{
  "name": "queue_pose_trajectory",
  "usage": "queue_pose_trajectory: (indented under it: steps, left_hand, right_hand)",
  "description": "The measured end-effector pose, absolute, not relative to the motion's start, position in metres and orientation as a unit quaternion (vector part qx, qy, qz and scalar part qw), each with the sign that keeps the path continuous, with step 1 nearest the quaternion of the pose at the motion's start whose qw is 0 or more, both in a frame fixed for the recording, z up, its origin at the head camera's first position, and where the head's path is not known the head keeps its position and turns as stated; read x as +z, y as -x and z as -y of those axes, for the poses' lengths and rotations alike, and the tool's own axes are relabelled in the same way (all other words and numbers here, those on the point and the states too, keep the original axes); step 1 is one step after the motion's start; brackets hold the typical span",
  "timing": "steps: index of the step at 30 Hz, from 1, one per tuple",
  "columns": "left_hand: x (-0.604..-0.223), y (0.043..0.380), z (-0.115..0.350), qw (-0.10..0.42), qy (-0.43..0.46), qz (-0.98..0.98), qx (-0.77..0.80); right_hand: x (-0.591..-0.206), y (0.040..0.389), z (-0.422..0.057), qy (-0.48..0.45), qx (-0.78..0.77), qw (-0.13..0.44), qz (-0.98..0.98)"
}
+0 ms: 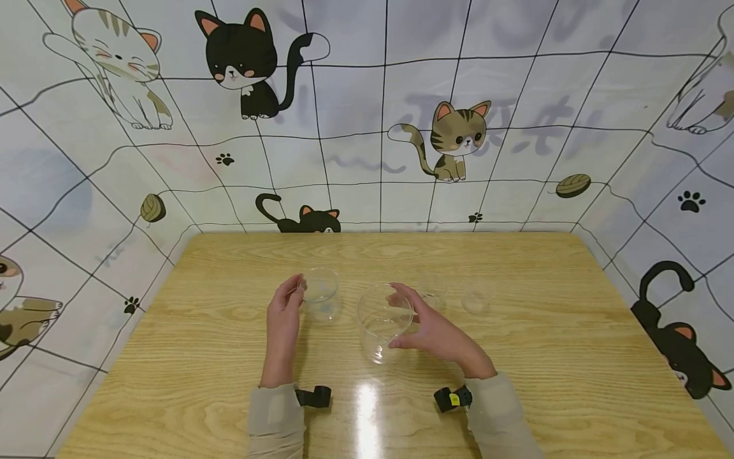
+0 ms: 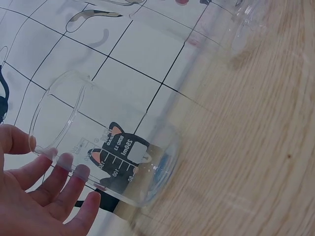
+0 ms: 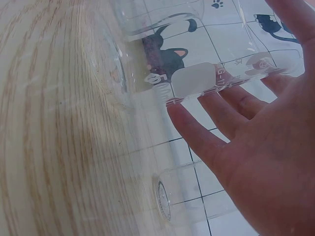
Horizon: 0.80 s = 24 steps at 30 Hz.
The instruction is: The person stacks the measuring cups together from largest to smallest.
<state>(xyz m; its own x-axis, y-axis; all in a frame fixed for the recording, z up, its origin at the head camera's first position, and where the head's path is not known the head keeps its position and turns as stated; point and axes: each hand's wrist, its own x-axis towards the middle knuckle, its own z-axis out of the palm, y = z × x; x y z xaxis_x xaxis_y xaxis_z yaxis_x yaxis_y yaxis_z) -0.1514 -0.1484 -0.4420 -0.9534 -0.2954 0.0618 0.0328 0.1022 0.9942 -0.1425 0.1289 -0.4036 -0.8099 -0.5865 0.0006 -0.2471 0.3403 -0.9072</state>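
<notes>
Near the middle of the table stands a clear glass beaker [image 1: 323, 299] with 250 ml markings, shown larger as the graduated beaker [image 2: 133, 157] in the left wrist view. My left hand [image 1: 285, 305] pinches its rim from the left, the other fingertips lying along the glass. To the right is a wider clear beaker [image 1: 381, 331] with a pouring lip. Its upper side is held by my right hand [image 1: 427, 325], thumb on the near side and fingers on the far side. White print [image 3: 192, 81] shows on that beaker in the right wrist view.
Behind my right hand are two more clear glass vessels, one partly covered [image 1: 434, 292] and a smaller one [image 1: 476, 298] farther right. The wooden table [image 1: 201, 357] meets a cat-patterned wall covering [image 1: 355, 159] at its back edge.
</notes>
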Motion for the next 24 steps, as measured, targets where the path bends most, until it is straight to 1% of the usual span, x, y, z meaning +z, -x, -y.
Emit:
queue_pose_trajectory:
  steps: [6, 13, 18, 24]
  left_hand:
    - [-0.440, 0.152, 0.150, 0.139, -0.070, 0.723, -0.674]
    - [-0.438, 0.151, 0.151, 0.122, -0.074, 0.701, -0.699]
    - [-0.437, 0.150, 0.151, 0.114, -0.081, 0.696, -0.704]
    - [-0.439, 0.150, 0.152, 0.120, -0.093, 0.715, -0.683]
  right_hand:
    - [-0.402, 0.142, -0.129, 0.259, -0.515, 0.168, -0.800]
    - [-0.404, 0.142, -0.129, 0.250, -0.516, 0.173, -0.801]
    - [-0.418, 0.148, -0.130, 0.243, -0.520, 0.169, -0.801]
    - [-0.438, 0.155, -0.131, 0.242, -0.523, 0.156, -0.803]
